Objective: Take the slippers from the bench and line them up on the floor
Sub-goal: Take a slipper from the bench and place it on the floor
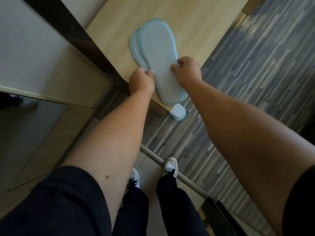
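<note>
Two flat light-blue slippers (pixel 157 53) lie stacked sole-up on the pale wooden bench (pixel 192 19), their heel end reaching past the bench's near corner. My left hand (pixel 140 80) pinches the stack's left edge. My right hand (pixel 187 71) pinches the right edge of the top slipper. On the floor below the bench corner, the end of another blue slipper (pixel 178 113) pokes out; most of it is hidden by the bench.
Grey striped wood-pattern floor (pixel 247 79) spreads to the right of the bench. A wall and a dark frame (pixel 81 41) stand on the left. A metal threshold strip (pixel 180 176) runs by my white shoes (pixel 170 166).
</note>
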Demonstrator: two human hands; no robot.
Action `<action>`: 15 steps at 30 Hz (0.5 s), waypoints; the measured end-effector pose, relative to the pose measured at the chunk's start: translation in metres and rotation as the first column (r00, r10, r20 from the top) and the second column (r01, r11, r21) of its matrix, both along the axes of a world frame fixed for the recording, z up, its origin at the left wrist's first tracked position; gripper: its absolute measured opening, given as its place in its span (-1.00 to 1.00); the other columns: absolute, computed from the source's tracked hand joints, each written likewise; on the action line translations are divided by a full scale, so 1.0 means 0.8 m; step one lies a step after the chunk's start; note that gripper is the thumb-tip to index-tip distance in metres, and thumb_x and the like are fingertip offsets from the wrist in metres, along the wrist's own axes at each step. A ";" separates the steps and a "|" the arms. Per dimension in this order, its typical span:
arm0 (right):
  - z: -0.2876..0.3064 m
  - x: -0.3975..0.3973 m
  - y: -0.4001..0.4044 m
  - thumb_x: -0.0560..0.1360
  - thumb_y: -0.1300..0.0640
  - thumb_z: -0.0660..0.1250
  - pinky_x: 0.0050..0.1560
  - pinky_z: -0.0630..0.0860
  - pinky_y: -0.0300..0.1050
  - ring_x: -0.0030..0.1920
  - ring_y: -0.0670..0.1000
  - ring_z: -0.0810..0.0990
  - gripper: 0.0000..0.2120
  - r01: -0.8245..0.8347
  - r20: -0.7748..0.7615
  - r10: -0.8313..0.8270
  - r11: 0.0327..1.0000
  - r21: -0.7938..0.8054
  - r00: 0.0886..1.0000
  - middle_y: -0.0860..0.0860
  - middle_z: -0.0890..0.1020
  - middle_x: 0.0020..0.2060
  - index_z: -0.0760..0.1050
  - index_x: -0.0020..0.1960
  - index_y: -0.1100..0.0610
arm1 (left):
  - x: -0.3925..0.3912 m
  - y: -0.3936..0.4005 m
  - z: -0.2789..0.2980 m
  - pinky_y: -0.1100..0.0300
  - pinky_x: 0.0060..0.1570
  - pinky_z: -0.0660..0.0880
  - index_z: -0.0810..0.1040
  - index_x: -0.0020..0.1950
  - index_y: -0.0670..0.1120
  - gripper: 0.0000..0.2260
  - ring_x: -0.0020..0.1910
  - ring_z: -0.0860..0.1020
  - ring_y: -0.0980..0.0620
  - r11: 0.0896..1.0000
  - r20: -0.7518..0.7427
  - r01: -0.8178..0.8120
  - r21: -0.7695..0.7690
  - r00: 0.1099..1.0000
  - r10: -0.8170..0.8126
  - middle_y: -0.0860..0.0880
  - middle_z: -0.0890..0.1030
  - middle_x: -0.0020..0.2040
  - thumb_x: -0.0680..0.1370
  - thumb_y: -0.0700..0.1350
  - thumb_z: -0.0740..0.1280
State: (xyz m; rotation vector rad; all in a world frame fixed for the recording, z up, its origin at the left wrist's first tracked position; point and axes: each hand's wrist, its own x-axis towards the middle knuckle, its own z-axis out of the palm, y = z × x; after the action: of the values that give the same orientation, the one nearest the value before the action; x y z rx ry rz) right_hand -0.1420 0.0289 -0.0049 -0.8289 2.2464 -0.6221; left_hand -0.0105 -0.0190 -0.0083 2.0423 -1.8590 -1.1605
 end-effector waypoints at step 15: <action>0.085 0.049 0.086 0.54 0.11 0.36 -0.12 0.64 -0.08 -0.18 0.04 0.60 -0.87 0.162 0.446 -0.173 0.985 0.063 0.878 0.08 0.62 -0.19 0.54 -0.08 0.19 | 0.076 0.069 0.088 0.17 -0.10 0.43 0.54 0.01 -0.12 -0.88 -0.15 0.51 0.00 0.970 -0.251 -0.072 0.234 0.959 0.132 -0.05 0.58 -0.09 0.58 -0.08 0.29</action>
State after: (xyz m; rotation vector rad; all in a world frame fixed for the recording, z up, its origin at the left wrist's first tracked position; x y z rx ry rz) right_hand -0.1026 0.0973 0.0632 -0.4201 1.9011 -0.7781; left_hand 0.0503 0.0366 0.0623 1.9445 -1.5396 -1.5870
